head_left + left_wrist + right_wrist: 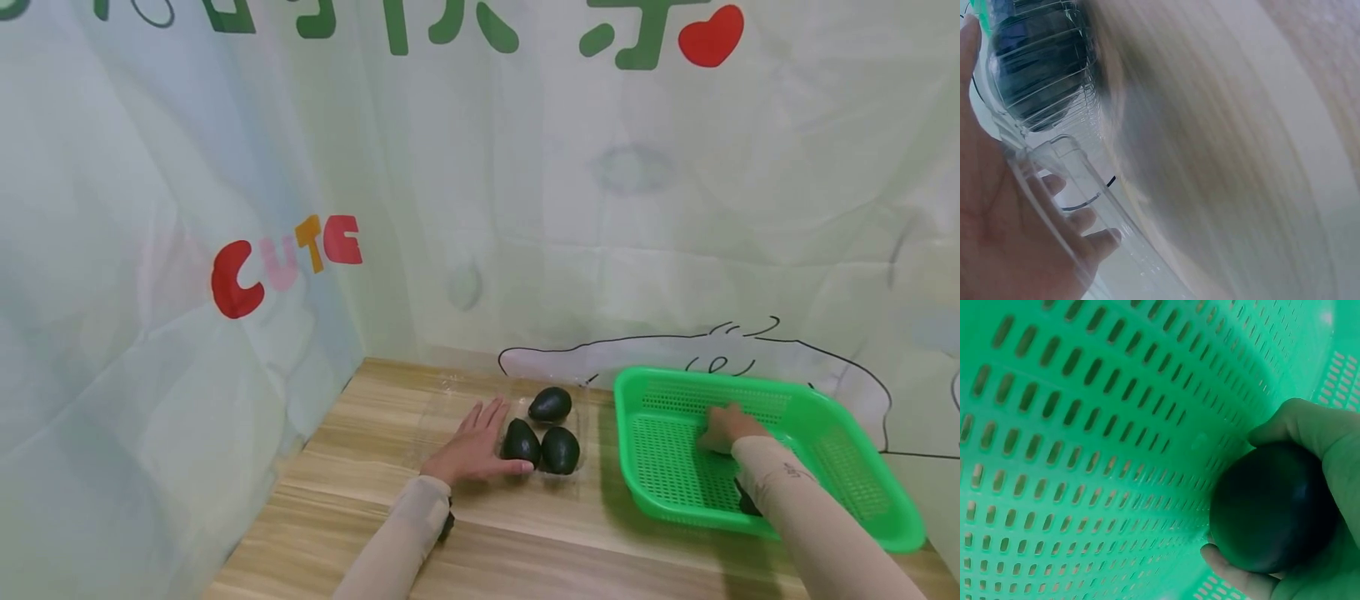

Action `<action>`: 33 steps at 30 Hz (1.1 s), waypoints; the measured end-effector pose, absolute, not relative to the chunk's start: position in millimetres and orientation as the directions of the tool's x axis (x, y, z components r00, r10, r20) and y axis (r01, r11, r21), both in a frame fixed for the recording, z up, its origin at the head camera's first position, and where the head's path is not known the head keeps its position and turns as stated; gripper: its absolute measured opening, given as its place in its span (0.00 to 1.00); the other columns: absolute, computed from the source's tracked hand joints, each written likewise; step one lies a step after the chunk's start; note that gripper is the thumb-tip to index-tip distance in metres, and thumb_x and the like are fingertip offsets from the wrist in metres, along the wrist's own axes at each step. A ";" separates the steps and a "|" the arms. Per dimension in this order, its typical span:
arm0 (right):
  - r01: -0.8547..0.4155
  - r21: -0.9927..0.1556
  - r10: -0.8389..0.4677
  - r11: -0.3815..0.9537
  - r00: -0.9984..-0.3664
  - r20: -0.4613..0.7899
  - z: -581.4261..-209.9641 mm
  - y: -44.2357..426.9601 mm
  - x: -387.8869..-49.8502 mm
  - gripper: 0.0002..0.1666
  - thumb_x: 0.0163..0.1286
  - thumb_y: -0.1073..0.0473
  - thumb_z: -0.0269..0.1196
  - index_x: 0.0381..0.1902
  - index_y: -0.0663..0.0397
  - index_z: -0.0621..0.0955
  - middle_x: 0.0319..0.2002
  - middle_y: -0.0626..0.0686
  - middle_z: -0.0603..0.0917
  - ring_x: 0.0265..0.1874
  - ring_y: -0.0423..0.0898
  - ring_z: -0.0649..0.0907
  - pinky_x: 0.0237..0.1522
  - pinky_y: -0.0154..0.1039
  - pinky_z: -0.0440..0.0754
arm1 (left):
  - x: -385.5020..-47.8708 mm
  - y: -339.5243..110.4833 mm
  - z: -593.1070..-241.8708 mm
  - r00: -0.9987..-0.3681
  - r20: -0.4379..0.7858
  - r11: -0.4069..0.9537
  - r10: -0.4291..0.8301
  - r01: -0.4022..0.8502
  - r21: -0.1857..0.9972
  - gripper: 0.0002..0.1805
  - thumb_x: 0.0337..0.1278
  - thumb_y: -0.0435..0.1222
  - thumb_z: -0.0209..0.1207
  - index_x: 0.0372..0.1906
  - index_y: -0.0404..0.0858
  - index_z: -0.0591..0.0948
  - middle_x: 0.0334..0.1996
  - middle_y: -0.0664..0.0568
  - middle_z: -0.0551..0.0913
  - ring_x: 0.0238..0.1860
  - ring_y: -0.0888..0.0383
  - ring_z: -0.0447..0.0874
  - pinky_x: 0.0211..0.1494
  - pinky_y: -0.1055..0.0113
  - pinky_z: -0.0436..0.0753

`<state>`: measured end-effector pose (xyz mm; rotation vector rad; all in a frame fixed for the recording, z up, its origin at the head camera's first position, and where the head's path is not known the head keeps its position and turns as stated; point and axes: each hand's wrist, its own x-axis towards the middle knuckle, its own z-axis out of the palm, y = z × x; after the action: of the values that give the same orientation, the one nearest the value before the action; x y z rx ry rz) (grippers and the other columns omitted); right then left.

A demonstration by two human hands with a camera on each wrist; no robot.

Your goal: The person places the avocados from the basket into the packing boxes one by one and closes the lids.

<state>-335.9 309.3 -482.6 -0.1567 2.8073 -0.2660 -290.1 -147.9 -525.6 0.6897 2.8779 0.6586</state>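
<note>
Three dark avocados (551,405) sit in the right half of a clear plastic container (450,408), whose other half lies unfolded to the left. My left hand (476,450) rests on the container with fingers spread, its thumb beside the lower avocados. In the left wrist view an avocado (1038,65) shows through the ribbed plastic near the left hand (1016,219). Inside the green basket (667,508), my right hand (731,429) is lowered. The right wrist view shows the right hand (1335,444) gripping a dark avocado (1272,509) between thumb and fingers.
The green basket stands on the right of the wooden table (360,475), beside the clear container. A printed cloth (525,208) hangs behind and along the left side. A dark band is partly visible at each wrist.
</note>
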 end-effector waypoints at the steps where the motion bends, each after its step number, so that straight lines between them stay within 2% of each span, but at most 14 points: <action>1: -0.079 -0.199 -0.136 0.977 -0.946 -0.295 -482.5 309.7 -335.7 0.47 0.65 0.52 0.69 0.65 0.86 0.63 0.59 0.91 0.60 0.53 0.83 0.72 0.52 0.70 0.77 | -289.8 -147.7 -525.3 -0.891 -0.006 0.803 0.453 0.405 0.437 0.66 0.51 0.75 0.56 0.82 0.37 0.47 0.83 0.42 0.44 0.81 0.35 0.39 0.81 0.44 0.47; 5: -0.071 -0.213 -0.132 0.975 -0.948 -0.290 -480.5 311.0 -336.0 0.49 0.64 0.52 0.71 0.63 0.88 0.62 0.56 0.89 0.67 0.55 0.82 0.72 0.53 0.68 0.78 | -289.7 -147.1 -525.6 -0.891 -0.005 0.802 0.454 0.406 0.438 0.66 0.51 0.75 0.57 0.82 0.37 0.47 0.83 0.42 0.44 0.81 0.35 0.39 0.81 0.43 0.47; 9: -0.056 -0.247 -0.126 0.968 -0.951 -0.281 -474.9 312.5 -336.5 0.36 0.63 0.56 0.72 0.52 0.84 0.70 0.44 0.77 0.78 0.45 0.71 0.80 0.47 0.62 0.82 | -289.3 -146.8 -525.4 -0.892 -0.010 0.800 0.452 0.401 0.446 0.66 0.51 0.74 0.58 0.82 0.38 0.47 0.83 0.43 0.44 0.81 0.35 0.39 0.81 0.43 0.48; 11: -0.060 -0.261 -0.130 0.963 -0.957 -0.260 -470.3 312.4 -336.4 0.29 0.62 0.58 0.72 0.46 0.78 0.73 0.38 0.70 0.80 0.39 0.65 0.82 0.42 0.59 0.83 | -289.2 -146.9 -525.4 -0.893 -0.011 0.801 0.449 0.397 0.447 0.66 0.51 0.75 0.57 0.82 0.38 0.47 0.83 0.43 0.44 0.81 0.35 0.39 0.81 0.43 0.48; 13: -0.068 -0.268 -0.136 0.961 -0.961 -0.242 -464.8 311.2 -335.9 0.27 0.61 0.59 0.73 0.44 0.76 0.74 0.36 0.67 0.80 0.36 0.62 0.82 0.40 0.58 0.83 | -289.2 -146.9 -525.2 -0.894 -0.012 0.801 0.448 0.396 0.449 0.66 0.51 0.75 0.57 0.83 0.38 0.46 0.83 0.43 0.44 0.81 0.35 0.39 0.81 0.43 0.48; 16: -0.075 -0.270 -0.141 0.960 -0.962 -0.233 -455.7 307.8 -334.4 0.31 0.61 0.58 0.73 0.48 0.79 0.73 0.40 0.71 0.80 0.41 0.67 0.82 0.43 0.60 0.83 | -289.6 -147.2 -525.5 -0.894 -0.012 0.802 0.447 0.395 0.449 0.66 0.51 0.75 0.57 0.83 0.38 0.46 0.83 0.44 0.44 0.81 0.34 0.39 0.81 0.43 0.48; 19: -0.085 -0.260 -0.149 0.962 -0.960 -0.238 -445.2 302.6 -332.1 0.38 0.63 0.56 0.72 0.55 0.84 0.69 0.48 0.79 0.77 0.49 0.75 0.79 0.49 0.64 0.81 | -289.3 -147.5 -524.7 -0.895 -0.018 0.805 0.446 0.392 0.446 0.66 0.51 0.75 0.56 0.83 0.39 0.46 0.83 0.45 0.43 0.81 0.35 0.38 0.81 0.44 0.47; 23: -0.107 -0.249 -0.169 0.962 -0.956 -0.240 -429.7 293.7 -326.4 0.46 0.64 0.54 0.69 0.63 0.87 0.63 0.58 0.84 0.72 0.56 0.78 0.75 0.53 0.67 0.79 | -288.8 -147.9 -523.0 -0.894 -0.020 0.806 0.449 0.395 0.441 0.66 0.52 0.74 0.57 0.82 0.38 0.46 0.83 0.43 0.43 0.81 0.35 0.38 0.81 0.44 0.47; 28: -0.131 -0.255 -0.183 0.958 -0.965 -0.189 -415.4 281.9 -315.9 0.40 0.64 0.52 0.69 0.59 0.81 0.68 0.49 0.76 0.79 0.47 0.72 0.81 0.45 0.63 0.82 | -288.2 -147.3 -522.2 -0.892 -0.012 0.800 0.451 0.398 0.449 0.66 0.52 0.73 0.58 0.82 0.36 0.47 0.83 0.43 0.44 0.81 0.35 0.39 0.81 0.44 0.48; 33: -0.162 -0.242 -0.189 0.957 -0.977 -0.095 -410.2 268.6 -304.9 0.44 0.62 0.51 0.70 0.62 0.80 0.67 0.50 0.78 0.78 0.47 0.73 0.80 0.41 0.64 0.82 | -288.1 -146.5 -523.0 -0.895 -0.014 0.801 0.446 0.392 0.453 0.66 0.51 0.74 0.58 0.82 0.37 0.47 0.83 0.44 0.44 0.81 0.36 0.39 0.81 0.44 0.47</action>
<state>-304.9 268.6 -410.2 -0.2691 2.9908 -0.3558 -288.1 -146.5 -523.0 0.6692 2.8668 0.6812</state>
